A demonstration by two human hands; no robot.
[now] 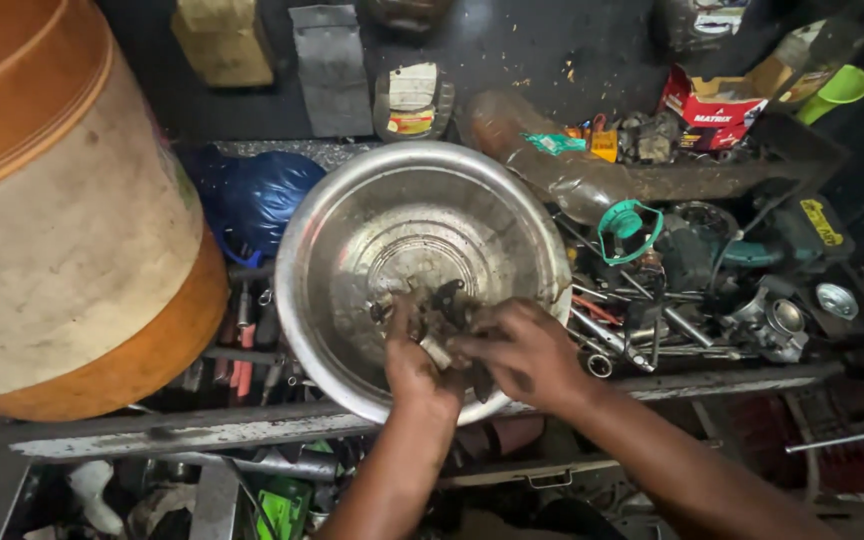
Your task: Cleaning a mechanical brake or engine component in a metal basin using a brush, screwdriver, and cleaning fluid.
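Cluttered and dim, a grimy workshop tool tray (252,425) fills the view, its metal rail running left to right just below the hands. Nearest the camera, under that rail, lie loose tools with green handles (282,510) and dark scrap, hard to tell apart. Above the rail both forearms reach in from the lower right. The left hand (414,365) and the right hand (524,352) meet over the near rim of a round steel basin (322,240), fingers curled together around a small dark, greasy metal part (444,312); the part sits at the near side of the basin, just inside the rim, and its exact shape is hidden by the fingers. Both hands are grasping it, touching each other. To the left stands a big orange and cream drum (62,220), close beside the basin, with a blue plastic bag (257,195) wedged between them. To the right of the basin lies a heap of wrenches, sockets and engine pieces (672,320), with a teal ring-shaped piece (628,222) on top. Farther off, past the basin, a muddy plastic bottle (552,160) lies on its side, a red carton (714,110) sits at far right beside a lime-green funnel (834,90), and a yellowish container (222,40) and grey block (330,70) rest on the dark floor.
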